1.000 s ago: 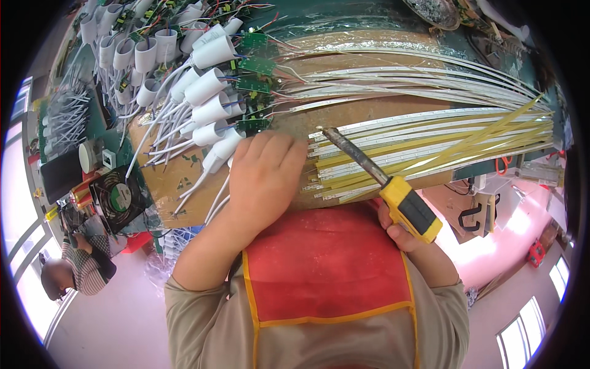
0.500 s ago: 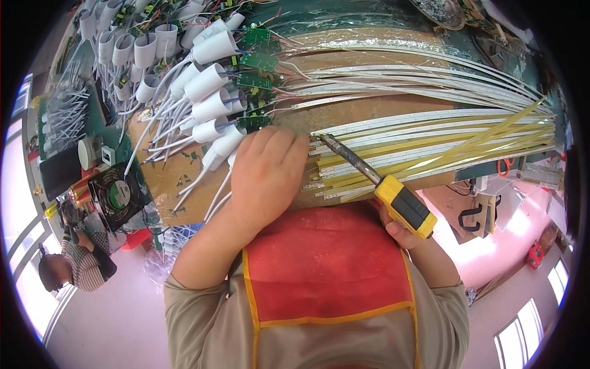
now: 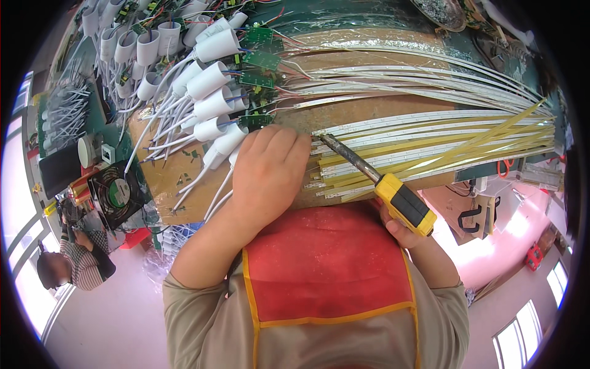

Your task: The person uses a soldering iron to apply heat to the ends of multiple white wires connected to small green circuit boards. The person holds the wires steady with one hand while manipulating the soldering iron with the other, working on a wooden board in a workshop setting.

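Observation:
My right hand (image 3: 401,234) grips a yellow-and-black soldering iron (image 3: 405,205) by its handle, mostly from below. The iron's dark tip rests at the left ends of a fan of white and yellow LED strips (image 3: 424,140), close to my left fingertips. My left hand (image 3: 269,175) is closed, back upward, its fingers bent down at those strip ends; what they pinch is hidden. Beside it, on the left, lie white plastic lamp housings (image 3: 212,104) with grey-white leads. Green circuit boards (image 3: 261,59) stick out of several housings, joined by thin wires to more white strips (image 3: 393,83) behind.
Brown cardboard (image 3: 163,187) covers part of the green bench. More housings (image 3: 147,49) crowd the far left, above a black fan (image 3: 117,194). A metal dish (image 3: 439,12) stands at the back right. Orange-handled scissors (image 3: 505,167) lie right. Another person (image 3: 77,261) sits at far left.
Almost nothing differs. My left hand and the nearby housings appear shifted very slightly right; the soldering iron tip stays at the strip ends.

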The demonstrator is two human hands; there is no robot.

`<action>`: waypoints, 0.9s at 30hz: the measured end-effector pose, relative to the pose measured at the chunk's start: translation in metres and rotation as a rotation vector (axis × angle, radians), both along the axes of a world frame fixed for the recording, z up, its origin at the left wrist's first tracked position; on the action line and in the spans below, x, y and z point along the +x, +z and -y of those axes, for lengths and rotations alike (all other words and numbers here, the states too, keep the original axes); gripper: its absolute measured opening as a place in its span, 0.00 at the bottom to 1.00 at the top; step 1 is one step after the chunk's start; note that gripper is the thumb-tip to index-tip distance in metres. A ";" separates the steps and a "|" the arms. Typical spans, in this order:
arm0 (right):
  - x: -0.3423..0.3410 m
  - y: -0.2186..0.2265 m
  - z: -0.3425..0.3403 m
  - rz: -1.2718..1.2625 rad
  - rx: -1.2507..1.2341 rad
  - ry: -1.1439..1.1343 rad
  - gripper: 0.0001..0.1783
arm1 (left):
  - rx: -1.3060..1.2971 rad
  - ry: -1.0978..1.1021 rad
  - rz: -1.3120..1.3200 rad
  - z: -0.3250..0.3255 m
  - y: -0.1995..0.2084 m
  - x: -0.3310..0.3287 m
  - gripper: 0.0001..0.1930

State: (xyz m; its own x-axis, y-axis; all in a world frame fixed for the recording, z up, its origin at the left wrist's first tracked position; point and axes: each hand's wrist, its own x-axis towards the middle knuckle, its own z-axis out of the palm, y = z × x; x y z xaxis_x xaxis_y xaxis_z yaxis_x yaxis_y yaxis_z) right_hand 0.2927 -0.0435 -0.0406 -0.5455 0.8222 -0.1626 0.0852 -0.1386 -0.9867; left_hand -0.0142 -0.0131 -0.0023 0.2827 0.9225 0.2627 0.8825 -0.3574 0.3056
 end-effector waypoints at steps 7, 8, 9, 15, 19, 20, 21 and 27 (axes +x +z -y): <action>0.007 -0.002 0.003 -0.004 -0.053 0.013 0.13 | 0.005 -0.002 -0.007 0.001 -0.002 0.000 0.15; 0.007 -0.002 0.003 0.002 -0.061 0.004 0.13 | 0.005 -0.001 -0.012 0.001 -0.002 0.000 0.15; 0.007 -0.002 0.004 0.008 -0.069 -0.005 0.13 | 0.005 -0.001 -0.017 0.001 -0.002 0.000 0.15; 0.003 0.001 0.002 -0.017 -0.071 -0.021 0.14 | 0.000 0.004 -0.011 0.001 -0.002 0.000 0.15; 0.004 0.000 0.002 -0.029 -0.077 -0.023 0.13 | -0.005 0.008 -0.017 0.001 -0.002 0.001 0.15; 0.004 0.000 0.003 -0.032 -0.083 -0.024 0.13 | -0.002 0.008 -0.017 0.001 -0.002 0.000 0.15; 0.003 0.001 0.003 -0.033 -0.084 -0.031 0.13 | 0.001 0.008 -0.017 0.001 -0.002 0.000 0.15; 0.001 0.002 0.004 -0.067 -0.106 -0.062 0.12 | 0.001 -0.001 -0.020 0.000 -0.002 0.000 0.15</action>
State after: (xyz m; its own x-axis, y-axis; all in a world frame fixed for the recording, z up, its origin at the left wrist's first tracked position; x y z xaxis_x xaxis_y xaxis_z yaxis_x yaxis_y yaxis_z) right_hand 0.2935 -0.0474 -0.0383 -0.5064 0.8350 -0.2152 0.0076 -0.2452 -0.9694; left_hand -0.0144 -0.0133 -0.0040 0.2893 0.9218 0.2582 0.8880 -0.3592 0.2872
